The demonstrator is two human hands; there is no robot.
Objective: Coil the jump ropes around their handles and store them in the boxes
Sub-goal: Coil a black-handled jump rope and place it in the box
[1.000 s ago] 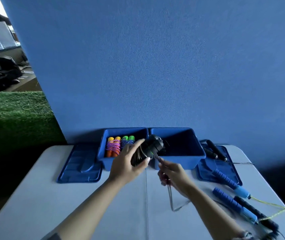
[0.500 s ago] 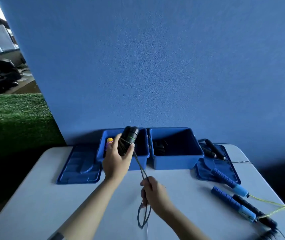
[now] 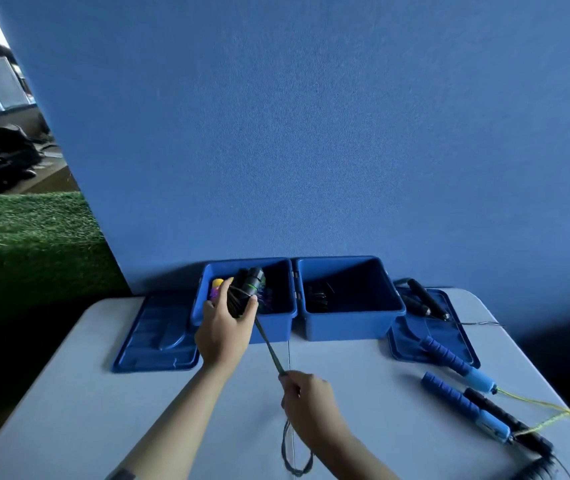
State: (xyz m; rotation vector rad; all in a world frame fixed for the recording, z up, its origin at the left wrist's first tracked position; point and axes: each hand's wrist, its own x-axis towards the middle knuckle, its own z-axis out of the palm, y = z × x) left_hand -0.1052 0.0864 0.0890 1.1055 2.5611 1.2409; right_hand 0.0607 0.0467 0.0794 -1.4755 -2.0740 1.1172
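Head view: left hand grips black handles, right hand pinches rope; no legible labels.

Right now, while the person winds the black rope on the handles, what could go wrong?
1. The left hand holds the black handles over the left box while the right hand pulls the rope tight; a slip may loosen the coils.
2. The loose rope loop hangs past the table edge and may snag.
3. The bundle may catch the colourful rope already in that box.
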